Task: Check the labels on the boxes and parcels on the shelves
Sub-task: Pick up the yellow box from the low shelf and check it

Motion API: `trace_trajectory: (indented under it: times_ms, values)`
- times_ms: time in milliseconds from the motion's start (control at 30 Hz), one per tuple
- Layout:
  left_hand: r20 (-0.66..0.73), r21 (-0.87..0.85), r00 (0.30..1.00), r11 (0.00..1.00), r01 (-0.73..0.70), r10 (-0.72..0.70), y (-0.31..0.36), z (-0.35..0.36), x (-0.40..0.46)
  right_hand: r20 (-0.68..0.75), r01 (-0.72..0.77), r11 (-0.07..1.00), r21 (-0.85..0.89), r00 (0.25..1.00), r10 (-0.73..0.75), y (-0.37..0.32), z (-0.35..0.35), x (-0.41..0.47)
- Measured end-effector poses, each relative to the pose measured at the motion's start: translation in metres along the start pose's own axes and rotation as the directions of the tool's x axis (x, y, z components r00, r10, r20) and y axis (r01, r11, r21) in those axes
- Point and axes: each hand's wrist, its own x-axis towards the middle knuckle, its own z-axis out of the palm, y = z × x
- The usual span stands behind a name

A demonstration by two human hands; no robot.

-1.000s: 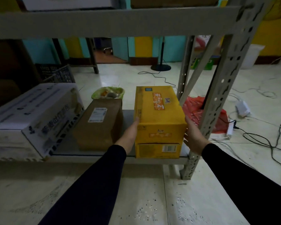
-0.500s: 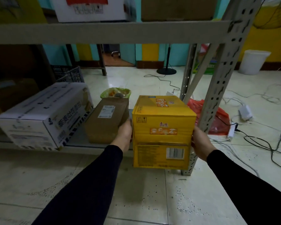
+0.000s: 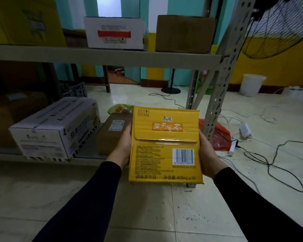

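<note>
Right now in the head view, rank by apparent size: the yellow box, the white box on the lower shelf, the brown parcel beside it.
1. white box
2. yellow box, nearer the camera, so unsure against the white box
3. brown parcel, partly hidden

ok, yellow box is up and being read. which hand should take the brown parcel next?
Left, probably. The left hand holds the yellow box on the side right beside the brown parcel on the lower shelf. The right hand is on the box's far side, by the upright.
</note>
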Motion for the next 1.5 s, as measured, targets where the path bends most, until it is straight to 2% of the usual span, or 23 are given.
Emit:
trace_trajectory:
  times_ms: [200,300,567,700,867,1033,1133,1200,1367,1500]
  values:
    - [0.014,-0.053,0.999,0.998,0.042,-0.041,-0.017,-0.022,-0.032,0.031,-0.023,0.998,0.053,0.999,0.021,0.027,0.013,-0.03]
    - [-0.046,-0.072,0.997,0.995,0.065,-0.069,-0.027,-0.027,-0.042,0.055,-0.084,0.994,0.071,0.995,0.08,0.041,0.016,-0.038]
    - [-0.081,-0.04,0.986,0.988,0.146,-0.149,-0.062,-0.036,-0.048,0.007,-0.17,0.984,0.054,0.985,0.17,0.069,0.009,-0.041]
    - [-0.085,-0.025,0.987,0.991,0.132,-0.133,-0.062,-0.039,-0.05,-0.012,-0.18,0.983,0.024,0.984,0.18,0.07,0.012,-0.039]
    - [-0.14,0.09,0.987,0.992,0.093,-0.079,-0.059,-0.046,-0.049,0.023,-0.147,0.989,-0.006,0.989,0.147,0.067,0.017,-0.04]
    - [-0.036,0.129,0.999,0.992,0.011,-0.007,-0.043,-0.048,-0.048,0.062,-0.064,0.997,0.037,0.996,0.061,0.059,0.012,-0.038]
    - [-0.048,-0.028,0.998,0.999,-0.031,0.029,-0.037,-0.053,-0.045,0.08,-0.026,0.991,0.134,0.997,0.016,0.054,0.001,-0.036]
    - [-0.028,-0.085,0.999,0.996,0.019,-0.021,-0.04,-0.056,-0.043,0.045,-0.034,0.981,0.189,0.999,0.026,0.055,-0.005,-0.032]
    - [0.026,0.014,0.99,0.991,0.136,-0.136,-0.064,-0.054,-0.045,0.093,-0.131,0.988,0.076,0.988,0.124,0.076,-0.008,-0.024]
    - [0.055,0.015,0.991,0.993,0.118,-0.119,-0.074,-0.057,-0.042,0.1,-0.152,0.988,0.02,0.984,0.15,0.087,-0.011,-0.018]
